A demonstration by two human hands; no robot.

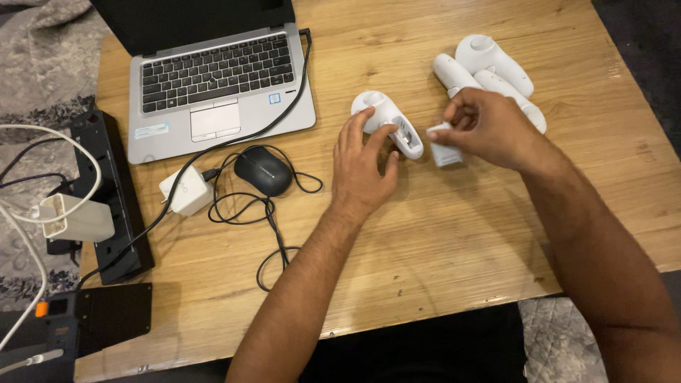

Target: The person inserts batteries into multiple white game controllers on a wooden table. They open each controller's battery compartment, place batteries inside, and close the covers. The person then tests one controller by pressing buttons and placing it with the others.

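Plastic controller [389, 122] under your open left hand [362, 167] looks light, hard and smooth, so hold its round body while your right hand [486, 128] pinches the small white cover [445, 150].

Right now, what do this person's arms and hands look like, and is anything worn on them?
Both arms are bare to the frame edge: no sleeves show. The left hand and right hand wear no gloves, rings, watch or bands that I can see.

Warm, even indoor light, soft shadows under the arms, sharp focus throughout.
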